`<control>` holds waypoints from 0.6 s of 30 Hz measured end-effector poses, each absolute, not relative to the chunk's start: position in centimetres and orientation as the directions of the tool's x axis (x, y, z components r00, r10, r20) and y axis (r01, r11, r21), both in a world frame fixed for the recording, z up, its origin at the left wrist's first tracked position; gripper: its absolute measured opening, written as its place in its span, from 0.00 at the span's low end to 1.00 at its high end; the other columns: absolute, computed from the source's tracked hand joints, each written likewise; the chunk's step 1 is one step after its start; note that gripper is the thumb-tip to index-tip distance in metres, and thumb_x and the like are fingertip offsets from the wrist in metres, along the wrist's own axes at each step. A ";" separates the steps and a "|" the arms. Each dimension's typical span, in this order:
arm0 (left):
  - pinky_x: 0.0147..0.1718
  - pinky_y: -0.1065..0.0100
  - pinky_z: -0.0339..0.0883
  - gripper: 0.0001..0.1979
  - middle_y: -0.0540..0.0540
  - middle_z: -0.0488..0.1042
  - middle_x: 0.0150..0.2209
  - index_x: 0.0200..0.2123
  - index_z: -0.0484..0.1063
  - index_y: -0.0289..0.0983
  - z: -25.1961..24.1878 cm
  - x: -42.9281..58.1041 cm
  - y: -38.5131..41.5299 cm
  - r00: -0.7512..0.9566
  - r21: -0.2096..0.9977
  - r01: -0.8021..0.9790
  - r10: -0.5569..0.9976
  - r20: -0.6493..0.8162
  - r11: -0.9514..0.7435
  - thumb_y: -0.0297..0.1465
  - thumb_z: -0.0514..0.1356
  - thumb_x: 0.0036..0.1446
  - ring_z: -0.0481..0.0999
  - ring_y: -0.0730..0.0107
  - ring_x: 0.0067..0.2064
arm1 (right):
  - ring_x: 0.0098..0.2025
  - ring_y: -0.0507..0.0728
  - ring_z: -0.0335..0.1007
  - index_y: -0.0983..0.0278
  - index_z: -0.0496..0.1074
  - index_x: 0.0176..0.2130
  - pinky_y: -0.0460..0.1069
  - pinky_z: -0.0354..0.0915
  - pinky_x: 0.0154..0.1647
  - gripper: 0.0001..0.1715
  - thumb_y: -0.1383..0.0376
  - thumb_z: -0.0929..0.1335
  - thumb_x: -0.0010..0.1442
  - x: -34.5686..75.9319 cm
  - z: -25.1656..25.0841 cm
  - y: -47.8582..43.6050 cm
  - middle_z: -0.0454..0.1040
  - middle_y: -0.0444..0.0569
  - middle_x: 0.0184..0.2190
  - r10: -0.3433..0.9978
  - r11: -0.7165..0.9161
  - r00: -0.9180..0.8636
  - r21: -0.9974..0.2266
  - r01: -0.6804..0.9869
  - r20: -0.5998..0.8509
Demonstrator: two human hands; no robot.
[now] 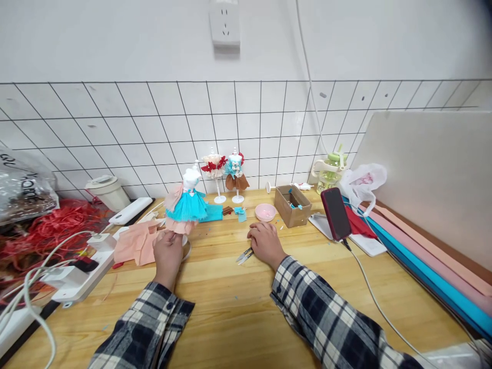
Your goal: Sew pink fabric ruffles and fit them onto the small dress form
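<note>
My left hand (168,252) is closed around the base of a small white mannequin stand wearing a teal and pink paper dress (187,204), which stands upright on the wooden table (238,307). My right hand (265,244) rests on the table with fingers curled, holding small metal snips (243,255) whose tips point left. Both sleeves are plaid.
Two more dressed mini mannequins (225,171) stand by the tiled wall. Nearby lie pink paper (136,242), a pink bowl (265,211), a cardboard box (292,205), a propped phone (335,213), a power strip (82,274), red strands (49,225) and coloured paper rolls (434,271) at right.
</note>
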State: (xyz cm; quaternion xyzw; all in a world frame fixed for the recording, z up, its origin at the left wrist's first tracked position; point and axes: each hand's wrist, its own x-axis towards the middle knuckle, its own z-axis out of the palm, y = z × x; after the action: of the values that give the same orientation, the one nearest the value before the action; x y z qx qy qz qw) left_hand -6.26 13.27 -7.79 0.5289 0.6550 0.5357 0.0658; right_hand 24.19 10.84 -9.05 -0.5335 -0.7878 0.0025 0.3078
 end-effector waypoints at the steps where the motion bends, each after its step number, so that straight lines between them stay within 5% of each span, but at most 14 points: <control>1: 0.39 0.61 0.66 0.11 0.44 0.75 0.32 0.29 0.75 0.38 -7.8 -6.3 13.3 -0.420 0.755 0.641 0.760 0.496 -0.138 0.39 0.58 0.53 0.73 0.57 0.40 | 0.54 0.59 0.61 0.60 0.74 0.35 0.58 0.52 0.56 0.10 0.72 0.65 0.59 24.2 -9.1 10.9 0.73 0.50 0.48 0.844 0.428 -0.240 -0.333 0.840 0.480; 5: 0.33 0.63 0.66 0.15 0.47 0.75 0.30 0.32 0.73 0.38 -7.8 -6.0 13.2 -0.509 0.790 0.609 0.728 0.459 -0.072 0.44 0.58 0.54 0.74 0.61 0.33 | 0.54 0.59 0.61 0.60 0.74 0.35 0.58 0.52 0.55 0.10 0.72 0.64 0.59 24.2 -9.1 10.9 0.73 0.49 0.48 0.840 0.430 -0.236 -0.335 0.838 0.489; 18: 0.39 0.62 0.71 0.18 0.45 0.79 0.34 0.41 0.76 0.35 -7.0 -5.0 12.6 -0.545 0.904 0.403 0.756 0.361 -0.141 0.41 0.61 0.52 0.78 0.62 0.36 | 0.54 0.59 0.61 0.60 0.74 0.35 0.57 0.53 0.54 0.11 0.73 0.64 0.58 24.3 -9.0 10.8 0.73 0.49 0.47 0.837 0.448 -0.240 -0.362 0.817 0.492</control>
State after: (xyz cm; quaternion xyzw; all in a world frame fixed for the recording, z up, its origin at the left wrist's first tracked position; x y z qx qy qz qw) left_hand -4.99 12.59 -7.02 0.4538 0.6387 0.6039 0.1463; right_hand 24.30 10.83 -9.00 -0.5252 -0.7873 0.0149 0.3226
